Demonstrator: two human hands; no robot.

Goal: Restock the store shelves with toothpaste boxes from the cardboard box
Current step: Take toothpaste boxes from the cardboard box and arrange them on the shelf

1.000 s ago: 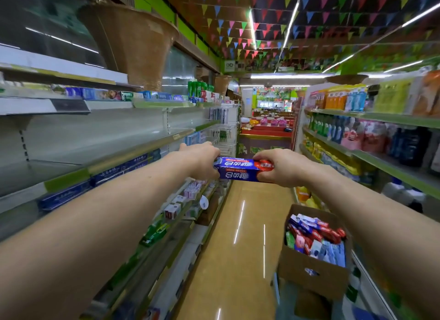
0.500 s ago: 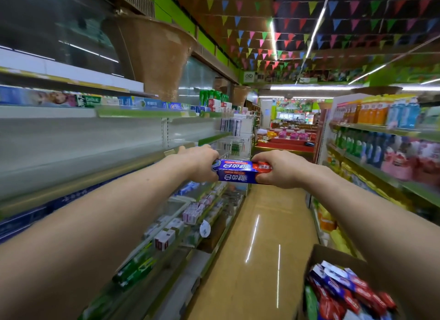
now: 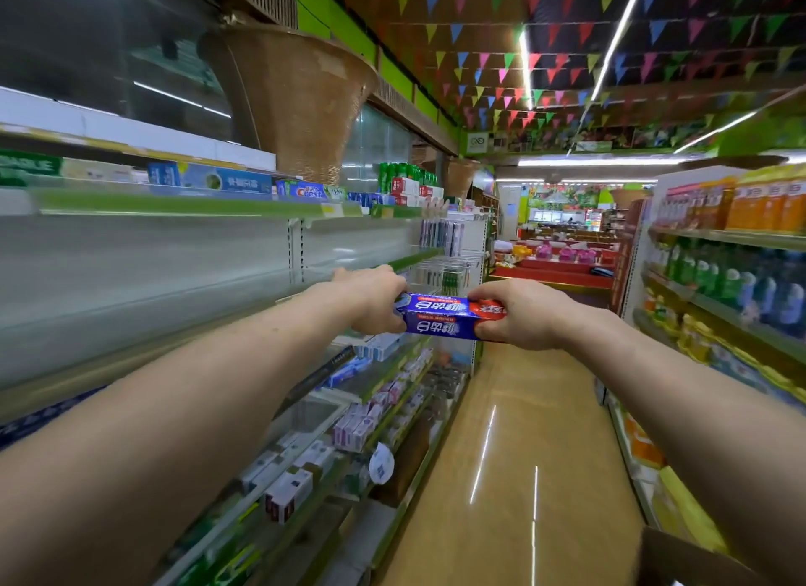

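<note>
A blue and red toothpaste box [image 3: 440, 317] is held level at chest height in the aisle. My left hand [image 3: 375, 300] grips its left end and my right hand [image 3: 519, 315] grips its red right end. The box hangs just off the front edge of the bare middle shelf [image 3: 174, 306] on the left. Only a corner of the cardboard box [image 3: 680, 559] shows at the bottom right; its contents are out of view.
The left shelving carries toothpaste boxes on the top shelf [image 3: 305, 190] and small cartons on the lower shelves [image 3: 357, 428]. Bottles fill the right shelves [image 3: 732, 280]. A shiny aisle floor [image 3: 501, 454] runs ahead to a red display counter [image 3: 558, 267].
The view has swung up and to the left, so the cardboard box has slid almost out of the frame. Both hands keep their hold on the toothpaste box, now nearer the left shelf.
</note>
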